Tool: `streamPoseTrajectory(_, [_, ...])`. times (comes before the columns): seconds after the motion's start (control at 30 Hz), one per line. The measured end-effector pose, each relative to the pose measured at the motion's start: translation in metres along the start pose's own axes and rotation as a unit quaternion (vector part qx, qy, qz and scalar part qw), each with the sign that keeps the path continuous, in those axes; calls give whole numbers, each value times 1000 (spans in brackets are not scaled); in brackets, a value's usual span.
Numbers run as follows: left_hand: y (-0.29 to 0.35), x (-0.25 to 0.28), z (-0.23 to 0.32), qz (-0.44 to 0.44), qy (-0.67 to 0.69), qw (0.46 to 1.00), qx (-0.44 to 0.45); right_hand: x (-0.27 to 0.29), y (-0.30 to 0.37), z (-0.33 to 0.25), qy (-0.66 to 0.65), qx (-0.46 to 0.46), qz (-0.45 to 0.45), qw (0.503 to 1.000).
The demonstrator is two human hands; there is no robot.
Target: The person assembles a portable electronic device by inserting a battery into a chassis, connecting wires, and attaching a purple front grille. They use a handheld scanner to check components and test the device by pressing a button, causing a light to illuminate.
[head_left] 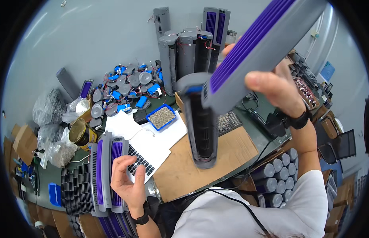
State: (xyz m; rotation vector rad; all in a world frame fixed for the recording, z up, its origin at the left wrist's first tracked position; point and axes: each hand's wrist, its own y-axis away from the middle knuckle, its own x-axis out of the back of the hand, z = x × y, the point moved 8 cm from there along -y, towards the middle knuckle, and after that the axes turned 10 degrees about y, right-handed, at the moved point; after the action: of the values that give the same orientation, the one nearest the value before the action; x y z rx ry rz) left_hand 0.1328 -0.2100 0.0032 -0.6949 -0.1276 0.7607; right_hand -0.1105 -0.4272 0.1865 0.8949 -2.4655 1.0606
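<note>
— Grey moulded plastic, that long tower-fan housing with the purple slatted grille (248, 43): where is it, and how is it held?

— Up in the air above the bench (216, 158). The right hand (278, 89) has its grip closed round the upper part, thumb across the grey edge, while the black cylindrical rotor end (202, 131) hangs below the grip.

— How would it handle?

— Probably light and stiff, a hollow shell, but long, so it would swing from a grip near one end. The thin purple slats look easiest to damage; the solid grey side rails seem the safer hold.

— The other hand?

— The left hand (127, 178) rests with fingers curled, holding nothing, on a stack of grey and purple grille panels (107, 174) beneath it.
</note>
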Motion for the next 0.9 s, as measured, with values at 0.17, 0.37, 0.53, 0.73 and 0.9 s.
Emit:
streamPoseTrajectory(0.17, [-1,-11,12,-28,-32,999,-33,-11,4,-14,-31,-21,-29,999])
streamPoseTrajectory(0.37, [-11,-27,27,-69,-40,995,-60,7,12,-25,13,0,2,1000])
streamPoseTrajectory(0.53, [-29,-76,65,-149,-50,979,-129,-38,4,-49,-8,18,-56,998])
streamPoseTrajectory(0.73, [-55,-97,76,-252,-39,952,-169,-72,15,-65,-72,66,-103,990])
streamPoseTrajectory(0.9, [-68,-92,78,-264,-110,942,-178,-82,15,-64,-110,84,-116,984])
